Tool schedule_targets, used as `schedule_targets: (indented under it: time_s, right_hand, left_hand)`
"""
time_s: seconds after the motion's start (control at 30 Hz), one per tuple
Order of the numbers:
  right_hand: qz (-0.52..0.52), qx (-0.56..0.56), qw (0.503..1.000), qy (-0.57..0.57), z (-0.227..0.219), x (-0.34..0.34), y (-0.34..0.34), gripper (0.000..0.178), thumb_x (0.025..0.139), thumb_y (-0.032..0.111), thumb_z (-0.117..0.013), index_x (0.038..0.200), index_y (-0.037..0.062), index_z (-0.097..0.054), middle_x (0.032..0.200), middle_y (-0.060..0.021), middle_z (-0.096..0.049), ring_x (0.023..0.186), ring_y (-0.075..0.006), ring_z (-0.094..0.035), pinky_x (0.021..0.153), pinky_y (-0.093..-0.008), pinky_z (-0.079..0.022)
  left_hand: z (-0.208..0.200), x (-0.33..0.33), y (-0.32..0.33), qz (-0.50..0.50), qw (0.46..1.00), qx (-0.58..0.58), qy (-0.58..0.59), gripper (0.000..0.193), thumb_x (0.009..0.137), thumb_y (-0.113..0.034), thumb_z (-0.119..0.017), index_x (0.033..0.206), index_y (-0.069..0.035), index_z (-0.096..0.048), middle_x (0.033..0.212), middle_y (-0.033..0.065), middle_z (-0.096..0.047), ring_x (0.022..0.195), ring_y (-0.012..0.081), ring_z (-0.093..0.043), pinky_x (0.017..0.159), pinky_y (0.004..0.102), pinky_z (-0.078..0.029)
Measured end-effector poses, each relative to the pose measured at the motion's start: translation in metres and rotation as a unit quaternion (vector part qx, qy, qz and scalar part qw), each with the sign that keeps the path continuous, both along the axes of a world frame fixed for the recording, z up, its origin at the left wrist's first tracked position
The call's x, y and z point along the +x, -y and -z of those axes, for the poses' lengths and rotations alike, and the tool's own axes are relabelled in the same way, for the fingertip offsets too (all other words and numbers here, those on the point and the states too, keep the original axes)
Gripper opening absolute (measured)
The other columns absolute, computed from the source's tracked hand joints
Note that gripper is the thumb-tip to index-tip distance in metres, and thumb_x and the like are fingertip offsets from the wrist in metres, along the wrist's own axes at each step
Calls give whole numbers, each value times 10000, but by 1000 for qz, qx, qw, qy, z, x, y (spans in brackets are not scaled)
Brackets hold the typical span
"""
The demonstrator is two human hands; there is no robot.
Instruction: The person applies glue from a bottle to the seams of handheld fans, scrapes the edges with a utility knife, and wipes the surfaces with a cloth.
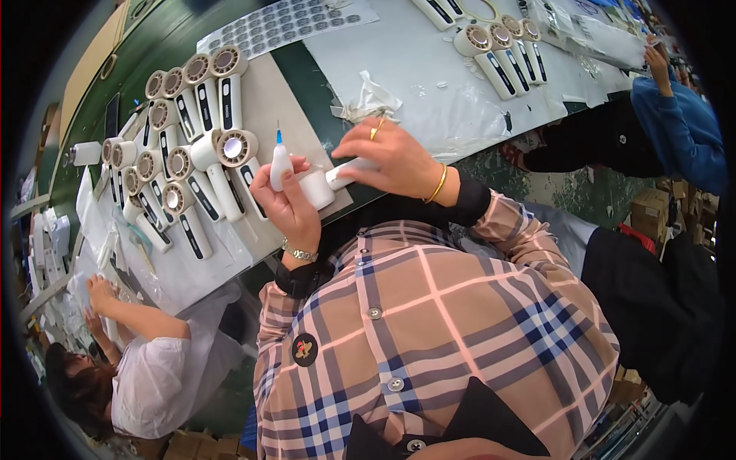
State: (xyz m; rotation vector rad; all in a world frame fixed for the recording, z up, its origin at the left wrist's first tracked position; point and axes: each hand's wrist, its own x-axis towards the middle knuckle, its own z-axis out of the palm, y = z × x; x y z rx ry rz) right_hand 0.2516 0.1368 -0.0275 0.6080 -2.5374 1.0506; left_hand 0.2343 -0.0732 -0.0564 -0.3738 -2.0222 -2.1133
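My left hand (290,205) grips a small white squeeze bottle (281,169) with a blue needle tip pointing up. Right beside that hand is the head of a white hair dryer (316,189), lying sideways at the table's near edge. My right hand (395,159) is wrapped over the dryer's handle, its fingertips slightly smeared by motion. Left of my hands lie several white hair dryers (180,165) with beige round grilles and dark strips on their handles. The nearest of them is a dryer with a pale disc in its grille (236,147).
A sheet of round grey stickers (280,24) lies at the back. Crumpled white paper (376,96) sits beyond my right hand. More dryers (502,54) rest at the far right near plastic bags (586,34). One person (157,368) works at left, another (678,123) at right.
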Motion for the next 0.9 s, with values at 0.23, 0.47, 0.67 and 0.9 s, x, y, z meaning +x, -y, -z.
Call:
schedule_targets:
  time_s: [0.23, 0.47, 0.67, 0.9]
  right_hand:
    - [113, 57, 992, -4, -6, -27, -23, 245, 816, 206, -810, 1037, 127, -740, 1029, -42, -694, 997, -270, -623, 898, -386, -515]
    - [120, 113, 986, 9, 6, -36, -31, 235, 848, 149, -781, 1070, 94, -728, 960, -65, -676, 921, -277, -643, 847, -402, -537]
    - [184, -77, 977, 73, -6, -26, -39, 186, 947, 135, -683, 1090, 16, -684, 913, -120, -696, 797, -265, -666, 718, -365, -531]
    - [275, -167, 942, 92, -27, -2, -79, 181, 1009, 133, -641, 1104, -20, -656, 884, -135, -714, 742, -180, -683, 650, -332, -511]
  left_hand:
    - [1, 2, 2, -14, 999, -17, -30, 259, 1117, -237, -467, 1228, -22, -376, 1061, 185, -646, 919, 214, -640, 896, 376, -523]
    - [0, 5, 3, -6, 999, -11, -35, 250, 1117, -230, -459, 1230, -23, -375, 1053, 185, -645, 920, 214, -636, 890, 373, -518]
    - [6, 2, 4, -7, 999, -10, -32, 288, 1106, -236, -493, 1246, -14, -375, 1071, 190, -638, 934, 210, -631, 884, 365, -527]
    - [6, 1, 1, -5, 1000, -12, -24, 259, 1119, -223, -443, 1262, -22, -367, 1064, 187, -636, 921, 209, -622, 880, 367, -522]
